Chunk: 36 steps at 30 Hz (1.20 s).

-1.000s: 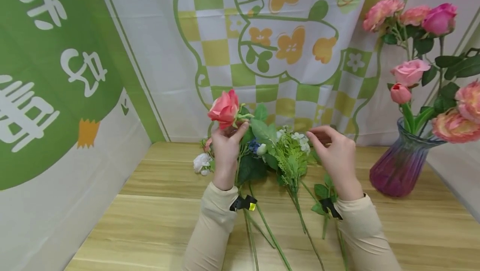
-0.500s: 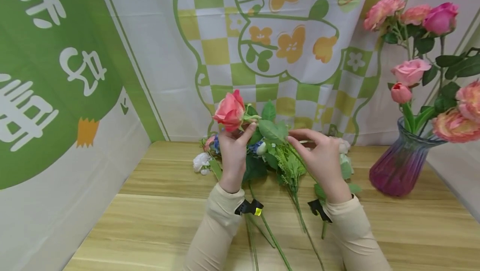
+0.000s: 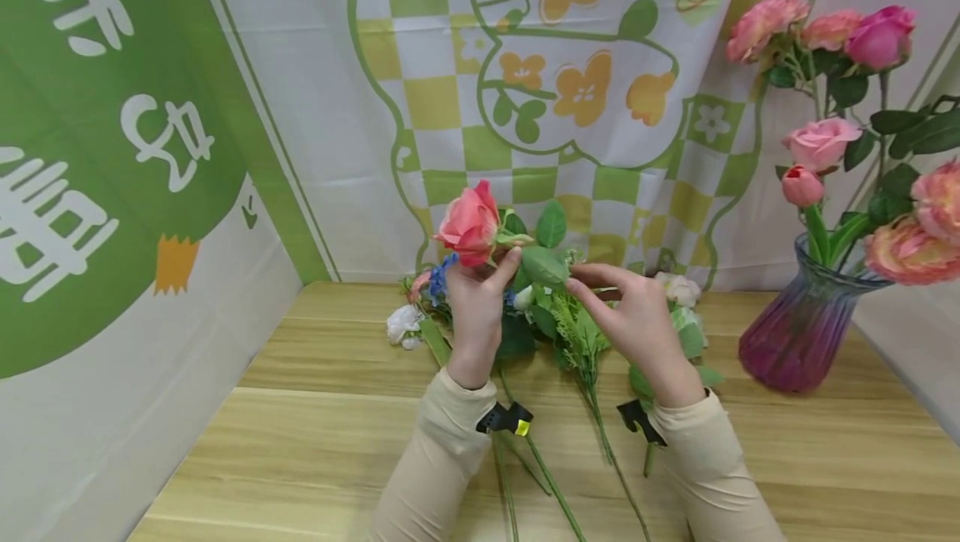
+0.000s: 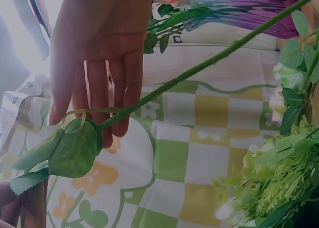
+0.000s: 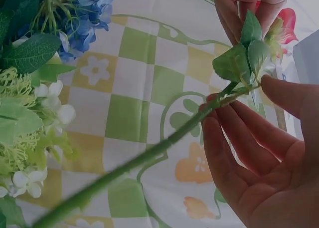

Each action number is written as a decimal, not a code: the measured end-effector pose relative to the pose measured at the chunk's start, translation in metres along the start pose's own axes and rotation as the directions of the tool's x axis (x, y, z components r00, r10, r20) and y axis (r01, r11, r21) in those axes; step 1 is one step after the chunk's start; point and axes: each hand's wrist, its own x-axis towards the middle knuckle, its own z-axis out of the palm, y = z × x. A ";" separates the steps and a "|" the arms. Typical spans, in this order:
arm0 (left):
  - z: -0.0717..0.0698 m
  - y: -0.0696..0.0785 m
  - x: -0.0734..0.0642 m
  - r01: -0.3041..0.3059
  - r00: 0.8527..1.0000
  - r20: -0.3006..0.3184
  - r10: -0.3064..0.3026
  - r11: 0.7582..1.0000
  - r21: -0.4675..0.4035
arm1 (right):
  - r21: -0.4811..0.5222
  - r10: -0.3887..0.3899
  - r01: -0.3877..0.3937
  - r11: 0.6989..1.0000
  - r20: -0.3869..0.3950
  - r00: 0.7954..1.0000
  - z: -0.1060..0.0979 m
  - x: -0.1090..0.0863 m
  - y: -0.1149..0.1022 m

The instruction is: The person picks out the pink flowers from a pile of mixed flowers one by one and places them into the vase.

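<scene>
A coral-pink rose (image 3: 468,225) with a long green stem is held above the table. My left hand (image 3: 477,308) pinches it just below the bloom. Leaves (image 3: 545,265) fan out between the two hands. At these leaves, my right hand (image 3: 637,317) has its thumb on a leaf stalk and its fingers behind the stem (image 5: 124,170), as the right wrist view shows. In the left wrist view that stem runs diagonally up from the leaves (image 4: 75,150), and only the fingers of the left hand show at the lower left corner.
A pink-purple glass vase (image 3: 798,317) with several pink flowers stands at the right. Under the hands lie a white flower (image 3: 403,325), blue blossoms (image 3: 441,279), a feathery green sprig (image 3: 577,329) and a pale flower (image 3: 678,289). A patterned cloth (image 3: 427,104) hangs behind the table.
My left hand has shifted slightly right with the rose. The right hand has come left from beside the small white blossoms to the rose's leaves.
</scene>
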 end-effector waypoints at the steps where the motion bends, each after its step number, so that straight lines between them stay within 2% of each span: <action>1: 0.001 0.000 -0.001 0.001 1.000 0.004 -0.001 1.000 -0.005 | -0.007 -0.003 0.003 1.000 0.004 1.000 0.000 0.000 0.000; 8: 0.004 -0.002 -0.003 0.004 1.000 0.023 -0.003 1.000 -0.017 | -0.032 -0.019 0.017 0.999 -0.040 0.999 0.002 -0.001 0.002; 16: 0.006 -0.003 -0.005 0.000 0.999 0.050 0.001 1.000 -0.024 | -0.033 -0.020 0.019 0.999 -0.036 0.999 0.000 -0.001 0.005; 27: 0.007 -0.002 -0.006 -0.020 0.997 0.073 0.019 1.000 0.012 | -0.033 -0.035 0.032 0.999 -0.097 0.995 0.000 -0.001 0.003; 36: 0.007 -0.003 -0.008 -0.027 0.996 0.085 0.023 0.999 0.040 | -0.089 -0.016 0.016 0.996 -0.001 1.000 -0.001 -0.001 0.001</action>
